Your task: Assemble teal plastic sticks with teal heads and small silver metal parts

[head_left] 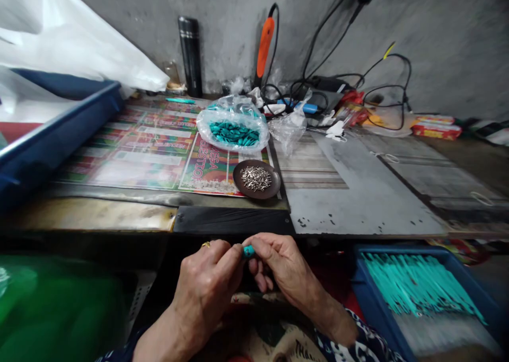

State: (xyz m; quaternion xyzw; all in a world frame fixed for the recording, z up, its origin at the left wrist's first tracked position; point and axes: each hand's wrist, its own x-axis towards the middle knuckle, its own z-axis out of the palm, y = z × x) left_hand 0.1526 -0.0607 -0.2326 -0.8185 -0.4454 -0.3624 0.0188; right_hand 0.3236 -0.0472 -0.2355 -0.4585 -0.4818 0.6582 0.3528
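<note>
Both my hands meet just below the table's front edge, over my lap. My left hand (207,285), a ring on one finger, and my right hand (278,266) pinch a small teal plastic piece (248,252) between their fingertips. Both hands are closed on it. On the table ahead, a clear plastic bag (234,119) holds several teal caps (234,133). A small brown dish (256,181) with tiny silver metal parts sits just in front of that bag.
A blue tray (360,282) at lower right holds several teal sticks (413,288). Another blue tray (59,134) stands at far left under white plastic. A black flask (191,54), an orange-handled tool (264,44), cables and packets line the back wall. Something green (59,309) lies at lower left.
</note>
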